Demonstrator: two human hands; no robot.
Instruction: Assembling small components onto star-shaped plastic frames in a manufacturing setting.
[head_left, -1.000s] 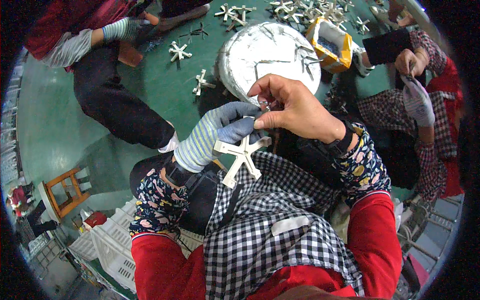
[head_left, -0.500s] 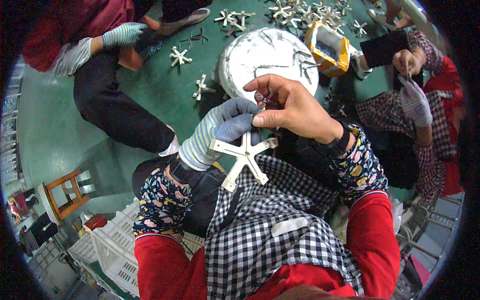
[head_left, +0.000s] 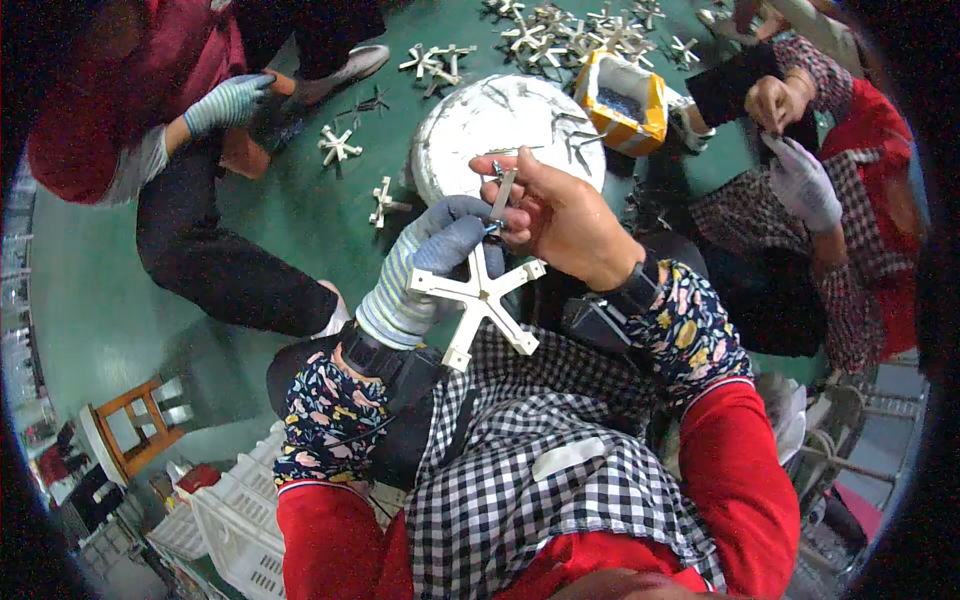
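My left hand (head_left: 425,262), in a striped knit glove with grey fingers, pinches one arm of a white five-armed star-shaped base (head_left: 483,294). The base hangs below the fingers, its other arms spread over my lap. Bare and palm partly turned up, my right hand (head_left: 565,212) holds a narrow, flat metal strip (head_left: 504,197) between curled fingers. The strip's lower end meets the gripped arm at the gloved fingertips, where a small shiny screw (head_left: 493,228) shows. Another small metal piece (head_left: 498,170) glints by the right fingertips; its exact kind is unclear.
Beyond my hands stands a round white-covered work surface (head_left: 470,125) with dark strips on it. A yellow-and-white box (head_left: 640,115) of small dark parts sits beside it. Several star bases (head_left: 545,35) lie on the green floor. Co-workers sit left and right; a wooden stool (head_left: 140,425) is left.
My right hand has turned and opened its thumb away from the joint, bringing the metal strip into sight above the base arm. My left hand keeps its grip; the whole view has shifted slightly.
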